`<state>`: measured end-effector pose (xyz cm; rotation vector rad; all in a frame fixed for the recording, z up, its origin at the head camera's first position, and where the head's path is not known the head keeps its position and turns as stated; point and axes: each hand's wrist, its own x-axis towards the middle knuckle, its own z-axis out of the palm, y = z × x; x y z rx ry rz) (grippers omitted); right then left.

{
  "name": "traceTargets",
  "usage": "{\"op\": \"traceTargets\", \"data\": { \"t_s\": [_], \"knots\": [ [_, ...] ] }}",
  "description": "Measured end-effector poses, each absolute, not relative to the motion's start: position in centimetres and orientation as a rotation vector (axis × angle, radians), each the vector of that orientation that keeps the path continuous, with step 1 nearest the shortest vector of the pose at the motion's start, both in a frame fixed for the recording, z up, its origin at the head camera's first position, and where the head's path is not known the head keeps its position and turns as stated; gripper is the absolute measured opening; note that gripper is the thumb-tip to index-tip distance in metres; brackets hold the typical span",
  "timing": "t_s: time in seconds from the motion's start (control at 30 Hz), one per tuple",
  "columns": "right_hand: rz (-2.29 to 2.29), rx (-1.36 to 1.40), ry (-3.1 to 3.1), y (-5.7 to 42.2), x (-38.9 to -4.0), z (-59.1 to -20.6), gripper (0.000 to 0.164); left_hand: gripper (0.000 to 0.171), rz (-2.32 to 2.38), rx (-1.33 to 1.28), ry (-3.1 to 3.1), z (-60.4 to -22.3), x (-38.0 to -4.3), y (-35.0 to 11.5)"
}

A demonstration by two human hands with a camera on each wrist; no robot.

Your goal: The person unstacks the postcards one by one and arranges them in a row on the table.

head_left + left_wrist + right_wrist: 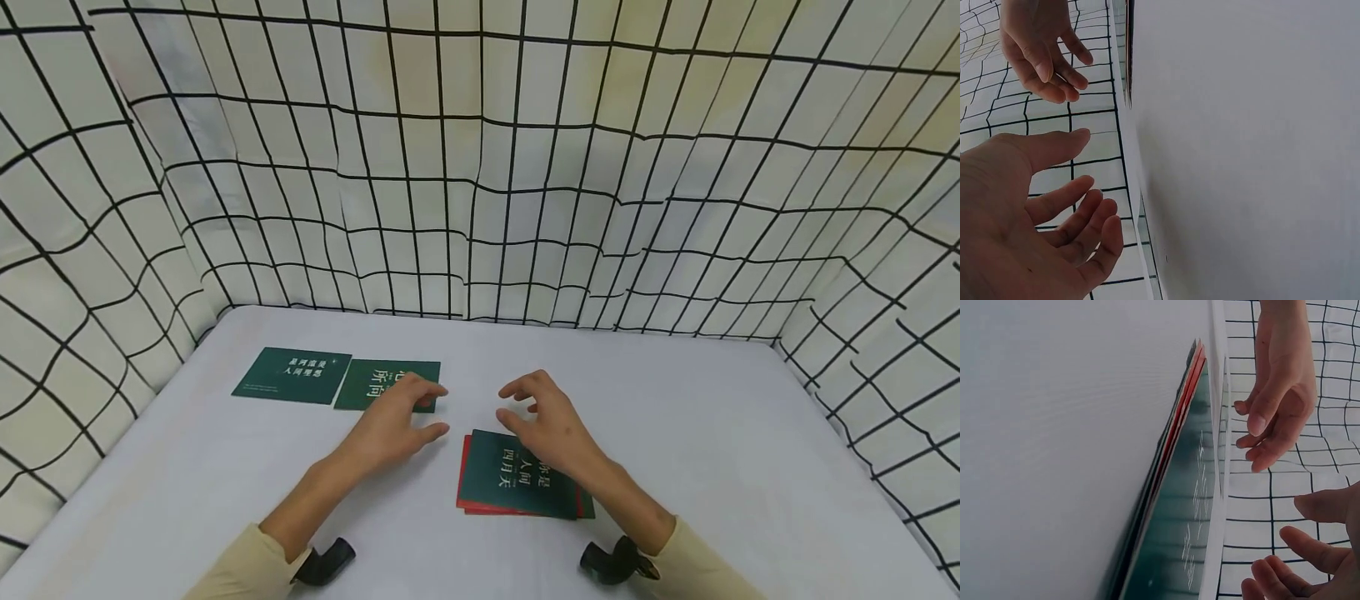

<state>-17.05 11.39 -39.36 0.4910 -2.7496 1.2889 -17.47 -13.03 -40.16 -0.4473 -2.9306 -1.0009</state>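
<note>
My left hand (pixel 392 425) hovers over the white table with loosely bent fingers, holding nothing. Behind it lies a dark green card (pixel 356 390) with pale characters, partly hidden by that hand. Farther left is another green card (pixel 292 375) with two lines of white writing, close beside the first. My right hand (pixel 551 427) hangs over a stack of cards (pixel 487 475), fingers relaxed and gripping nothing. On top of the stack is a green card; red and green edges stick out beneath it. In the right wrist view the stack (pixel 1175 506) shows several layers.
A white table (pixel 712 433) lies under everything. White walls with a black grid (pixel 480 192) rise at its back and both sides. Black devices (pixel 326 562) are strapped to both wrists, near the cuffs of beige sleeves (pixel 243 571).
</note>
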Motion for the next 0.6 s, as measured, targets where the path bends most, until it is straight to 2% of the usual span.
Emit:
{"op": "traceTargets", "data": {
  "t_s": [0.6],
  "knots": [
    [1.212,0.52,-2.774,13.6,-15.8,-39.4,0.024,0.054,-1.029,-0.683,-2.952,-40.1,-16.8,-10.4]
  ]
}}
